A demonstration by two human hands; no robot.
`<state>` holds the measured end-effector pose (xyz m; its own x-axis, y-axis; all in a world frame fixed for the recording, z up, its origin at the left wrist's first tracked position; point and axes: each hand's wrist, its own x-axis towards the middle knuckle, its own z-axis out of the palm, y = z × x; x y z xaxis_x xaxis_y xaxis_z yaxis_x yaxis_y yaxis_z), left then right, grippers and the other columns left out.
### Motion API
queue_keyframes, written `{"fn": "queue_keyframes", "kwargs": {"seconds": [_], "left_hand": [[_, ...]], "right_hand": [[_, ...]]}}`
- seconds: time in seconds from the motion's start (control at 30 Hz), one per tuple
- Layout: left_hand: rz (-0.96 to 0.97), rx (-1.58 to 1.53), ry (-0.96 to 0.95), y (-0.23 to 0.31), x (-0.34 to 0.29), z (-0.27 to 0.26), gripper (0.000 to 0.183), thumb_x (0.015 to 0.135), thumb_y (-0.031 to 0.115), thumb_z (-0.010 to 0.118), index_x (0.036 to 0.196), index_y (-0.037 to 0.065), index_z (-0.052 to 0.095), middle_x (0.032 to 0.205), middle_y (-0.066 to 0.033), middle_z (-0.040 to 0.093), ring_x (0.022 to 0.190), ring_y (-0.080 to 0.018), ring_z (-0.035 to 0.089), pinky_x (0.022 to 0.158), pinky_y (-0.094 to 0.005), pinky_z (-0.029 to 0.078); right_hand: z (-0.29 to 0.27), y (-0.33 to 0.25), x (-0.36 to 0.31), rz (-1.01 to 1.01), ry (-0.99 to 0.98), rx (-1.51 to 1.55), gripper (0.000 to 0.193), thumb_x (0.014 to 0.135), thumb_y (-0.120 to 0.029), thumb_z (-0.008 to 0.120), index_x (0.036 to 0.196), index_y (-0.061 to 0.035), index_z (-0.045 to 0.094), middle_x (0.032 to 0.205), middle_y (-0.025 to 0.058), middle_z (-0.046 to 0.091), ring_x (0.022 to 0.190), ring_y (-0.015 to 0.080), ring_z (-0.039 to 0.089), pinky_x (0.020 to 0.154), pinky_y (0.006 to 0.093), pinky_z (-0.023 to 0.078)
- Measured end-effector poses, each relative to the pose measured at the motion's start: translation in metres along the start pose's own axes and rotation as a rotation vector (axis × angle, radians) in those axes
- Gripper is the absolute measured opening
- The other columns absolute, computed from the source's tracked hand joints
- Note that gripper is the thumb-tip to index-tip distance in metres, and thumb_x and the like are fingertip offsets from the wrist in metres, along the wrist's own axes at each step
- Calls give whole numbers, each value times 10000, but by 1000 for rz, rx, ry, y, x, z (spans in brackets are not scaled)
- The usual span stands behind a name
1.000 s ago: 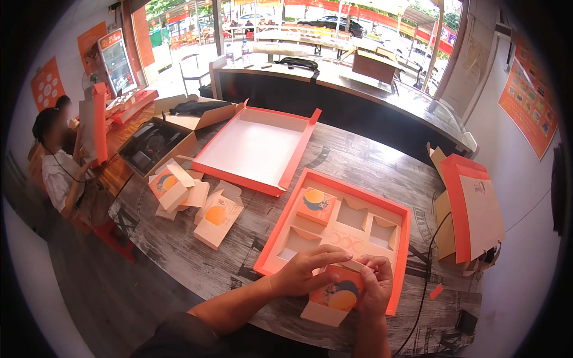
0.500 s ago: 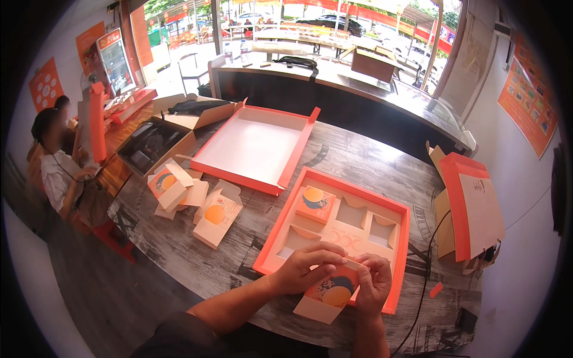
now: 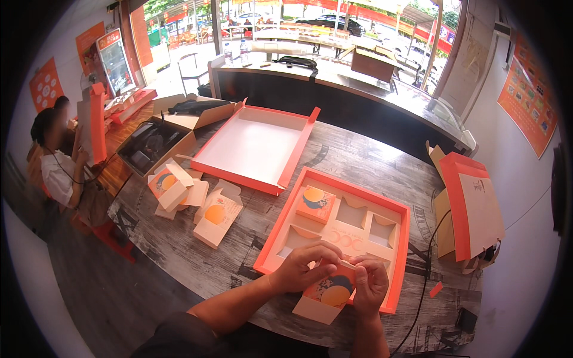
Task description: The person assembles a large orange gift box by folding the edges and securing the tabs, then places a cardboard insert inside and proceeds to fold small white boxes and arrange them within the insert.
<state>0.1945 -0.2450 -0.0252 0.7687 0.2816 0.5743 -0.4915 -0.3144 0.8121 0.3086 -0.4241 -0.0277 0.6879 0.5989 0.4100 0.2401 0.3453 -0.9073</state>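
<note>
A small orange carton [image 3: 329,290] with a yellow disc and dark blue pattern is tilted above the near side of the orange gift tray, its pale end flap hanging open toward me. My left hand [image 3: 305,269] pinches its far edge with thumb and fingers. On the other side, my right hand [image 3: 371,285] grips the same edge, fingertips close to the left ones. The gift tray [image 3: 404,244] has a pale insert with square recesses. One closed small carton [image 3: 315,204] sits in its far left recess. My fingers hide part of the held carton's top.
Several unfolded small cartons [image 3: 218,218] lie left on the dark wood table [image 3: 233,265]. Behind them is a shallow orange box lid [image 3: 253,143] with a white inside. A large orange-and-beige box [image 3: 474,203] stands at right, near a black cable [image 3: 427,274]. A seated person [image 3: 57,173] works at left.
My fingertips have shifted slightly along the carton's far edge, and my right hand's fingers have curled in more. At left, the other person's hand has risen toward an upright orange box.
</note>
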Motion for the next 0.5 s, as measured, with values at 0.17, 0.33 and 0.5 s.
{"fn": "queue_keyframes", "kwargs": {"seconds": [0.17, 0.33, 0.5], "left_hand": [[-68, 29, 120, -1, -6, 4, 232, 1038, 130, 713, 1245, 26, 714, 1114, -82, 745, 964, -147, 695, 851, -296, 566], [-307, -305, 188, -8, -12, 2, 236, 1080, 183, 680, 1241, 15, 724, 1092, -38, 751, 973, -87, 678, 847, -253, 568], [-398, -347, 258, -14, -8, -4, 255, 1101, 207, 651, 1217, -5, 734, 1099, -36, 750, 985, -77, 673, 855, -249, 574]], "right_hand": [[1, 1, 1, -38, -51, -60, 198, 1062, -154, 685, 1191, -8, 650, 1297, 153, 669, 1155, 197, 648, 935, 311, 539], [4, -3, 1, -33, -109, -70, 352, 1061, -80, 578, 1399, 12, 611, 1454, 183, 605, 1318, 250, 609, 1014, 360, 550], [-3, -4, 6, -175, -217, -331, 520, 939, 90, 480, 1432, -3, 617, 1531, 244, 557, 1406, 365, 573, 1123, 446, 513]]}}
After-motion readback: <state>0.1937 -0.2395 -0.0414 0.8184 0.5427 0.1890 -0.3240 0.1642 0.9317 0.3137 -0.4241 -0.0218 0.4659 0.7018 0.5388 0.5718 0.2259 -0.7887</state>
